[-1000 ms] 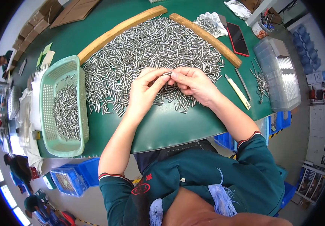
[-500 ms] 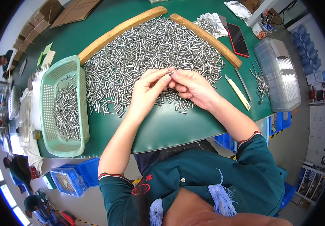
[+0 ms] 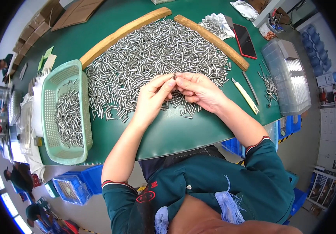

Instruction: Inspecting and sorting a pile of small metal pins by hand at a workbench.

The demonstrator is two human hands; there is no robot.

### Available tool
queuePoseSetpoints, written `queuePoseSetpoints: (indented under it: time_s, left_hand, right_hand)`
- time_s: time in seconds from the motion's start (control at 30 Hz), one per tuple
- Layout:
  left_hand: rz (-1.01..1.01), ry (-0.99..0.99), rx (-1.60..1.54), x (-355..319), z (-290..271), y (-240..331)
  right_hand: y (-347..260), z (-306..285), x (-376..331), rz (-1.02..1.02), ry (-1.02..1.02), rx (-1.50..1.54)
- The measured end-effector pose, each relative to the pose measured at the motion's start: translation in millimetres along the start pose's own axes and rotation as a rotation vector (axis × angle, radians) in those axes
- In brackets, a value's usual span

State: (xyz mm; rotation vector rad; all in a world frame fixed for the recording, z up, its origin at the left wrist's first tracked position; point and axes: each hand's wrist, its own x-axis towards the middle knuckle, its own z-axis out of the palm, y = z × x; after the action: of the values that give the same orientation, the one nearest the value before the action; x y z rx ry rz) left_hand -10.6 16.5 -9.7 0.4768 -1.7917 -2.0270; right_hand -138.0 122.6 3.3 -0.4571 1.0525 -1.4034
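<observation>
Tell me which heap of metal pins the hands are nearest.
The big heap between the two wooden strips, on the bare table; both hands, left hand and right hand, meet at its near edge.

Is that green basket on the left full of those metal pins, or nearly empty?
Partly filled. The green basket holds a loose layer of metal pins along its middle, while mesh floor shows bare around them.

Two wooden strips (image 3: pixel 123 33), one green basket (image 3: pixel 64 113)
</observation>
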Motion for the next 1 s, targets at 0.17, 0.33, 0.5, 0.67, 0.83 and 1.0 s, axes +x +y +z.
queuePoseSetpoints:
  time_s: [0.17, 0.33, 0.5, 0.67, 0.83, 1.0]
  left_hand:
    - [-0.010, 0.111, 0.015, 4, -9, 2]
    - [-0.057, 0.008, 0.005, 3, -2, 0]
    - [-0.024, -0.015, 0.025, 1, 1, -1]
    - [-0.010, 0.010, 0.118, 0, 2, 0]
    - [-0.004, 0.007, 0.117, 0, 1, -2]
    - [-0.012, 0.009, 0.144, 1, 2, 0]
  right_hand:
    - [-11, -13, 1, -0.080, 0.091, 0.030]
    - [-7, 3, -2, -0.264, 0.127, -0.389]
    - [-2, -1, -1, -0.279, 0.090, -0.371]
    - [-1, 0, -1, -0.255, 0.101, -0.362]
    - [-5, 4, -3, -0.180, 0.119, -0.256]
    - [1, -3, 1, -0.267, 0.119, -0.403]
